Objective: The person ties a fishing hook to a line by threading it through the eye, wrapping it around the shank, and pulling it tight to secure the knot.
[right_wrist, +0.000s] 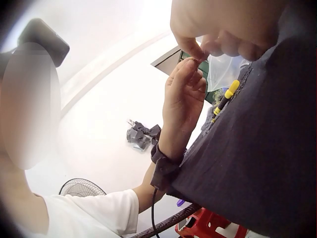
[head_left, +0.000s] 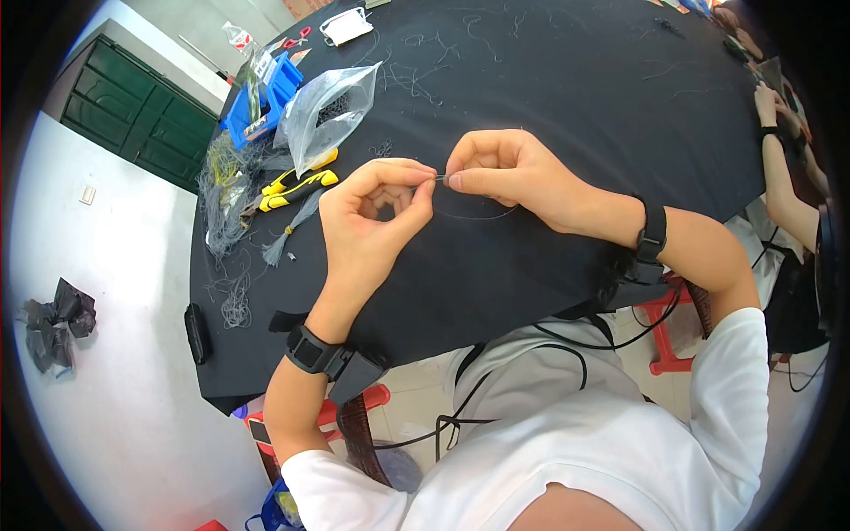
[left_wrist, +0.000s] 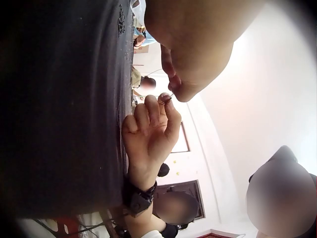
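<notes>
Over the black cloth, in the head view, the left hand point(head_left: 372, 212) and right hand point(head_left: 522, 177) meet fingertip to fingertip. Between thumb and forefinger the left hand pinches one end of a small thin piece point(head_left: 440, 178); the right thumb and forefinger pinch its other side. A fine thread point(head_left: 478, 217) curves below from the fingertips toward the right hand. In the left wrist view the right hand point(left_wrist: 148, 134) is seen palm-on, a thin dark strand at its fingertips. The right wrist view shows the left hand point(right_wrist: 185, 104) pinching; the piece itself is mostly hidden there.
Left on the black cloth point(head_left: 567, 106) are yellow-black pliers point(head_left: 299, 188), a clear plastic bag point(head_left: 328, 115), a blue bin point(head_left: 282, 84), tangled thread point(head_left: 226, 190) and a tied bundle point(head_left: 276, 248). Red scissors point(head_left: 298, 38) lie farther back. Another person's arm point(head_left: 784, 190) is at right.
</notes>
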`<state>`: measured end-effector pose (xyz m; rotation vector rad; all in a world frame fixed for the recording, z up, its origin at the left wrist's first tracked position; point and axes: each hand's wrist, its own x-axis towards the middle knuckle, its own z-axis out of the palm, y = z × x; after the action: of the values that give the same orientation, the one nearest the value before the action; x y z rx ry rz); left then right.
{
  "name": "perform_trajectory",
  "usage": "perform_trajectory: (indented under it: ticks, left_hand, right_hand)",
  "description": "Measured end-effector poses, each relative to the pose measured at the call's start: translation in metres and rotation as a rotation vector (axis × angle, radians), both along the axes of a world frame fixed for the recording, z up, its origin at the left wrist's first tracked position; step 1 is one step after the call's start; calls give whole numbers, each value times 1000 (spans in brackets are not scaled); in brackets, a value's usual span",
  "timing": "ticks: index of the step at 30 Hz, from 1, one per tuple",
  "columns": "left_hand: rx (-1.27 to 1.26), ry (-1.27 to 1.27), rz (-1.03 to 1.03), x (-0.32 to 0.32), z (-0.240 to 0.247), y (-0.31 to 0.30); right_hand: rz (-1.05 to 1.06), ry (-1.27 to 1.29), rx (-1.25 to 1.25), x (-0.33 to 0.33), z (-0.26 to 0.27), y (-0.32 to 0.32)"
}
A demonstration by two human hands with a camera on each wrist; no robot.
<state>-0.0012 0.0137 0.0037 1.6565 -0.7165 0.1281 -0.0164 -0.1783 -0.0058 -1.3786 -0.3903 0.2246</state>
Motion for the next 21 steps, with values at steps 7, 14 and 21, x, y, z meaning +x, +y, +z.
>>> perform_trajectory:
  ticks: [7,14,21]
  left_hand:
    - [5,21,-6,-3,1,0]
    - [12,19,-5,-2,0,0]
    - [1,33,-3,-2,2,1]
  right_hand:
    - [11,40,1,-1,2,-1]
    - [-12,5,-19,0,1,0]
    - [-13,27,-24,0,1,1]
